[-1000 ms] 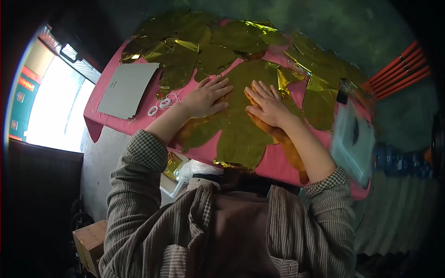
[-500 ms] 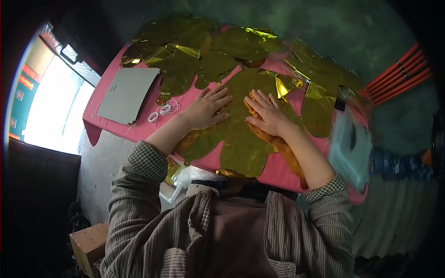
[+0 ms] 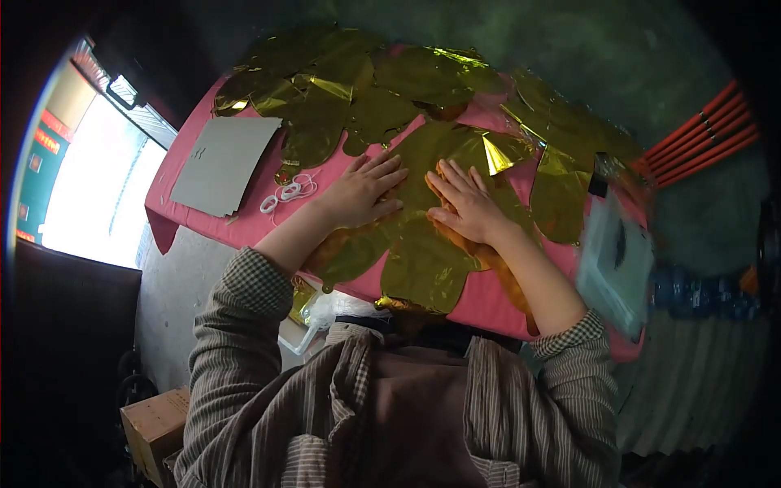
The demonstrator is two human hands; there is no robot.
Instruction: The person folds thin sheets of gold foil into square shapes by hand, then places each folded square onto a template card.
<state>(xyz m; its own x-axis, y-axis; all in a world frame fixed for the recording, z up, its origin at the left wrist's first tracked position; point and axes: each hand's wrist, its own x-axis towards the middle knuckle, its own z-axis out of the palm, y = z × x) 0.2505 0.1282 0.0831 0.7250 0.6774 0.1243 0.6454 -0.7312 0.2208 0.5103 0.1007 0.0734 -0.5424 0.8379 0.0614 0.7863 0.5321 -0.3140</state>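
Note:
A flat gold foil balloon [image 3: 427, 264] lies on the pink-covered table [image 3: 504, 305] before me. My left hand [image 3: 364, 193] rests flat on its left part, fingers stretched out. On its right part lies my right hand [image 3: 470, 205], palm down, the fingers slightly spread. Both hands press on the shiny film and hold nothing. More flat gold foil balloons [image 3: 313, 122] overlap across the far side of the table, and another gold piece [image 3: 561, 187] lies to the right. The foil under my palms is hidden.
Grey cardboard sheets [image 3: 225, 167] lie at the left, beside a coil of white string [image 3: 289, 193]. Clear plastic bags [image 3: 616, 260] hang over the right edge. Red poles [image 3: 704, 134] stand beyond. A cardboard box [image 3: 159, 427] is on the floor at lower left.
My right hand has slid very slightly left across the foil, and the creased flap beyond it has shifted a little. My left hand stays in place.

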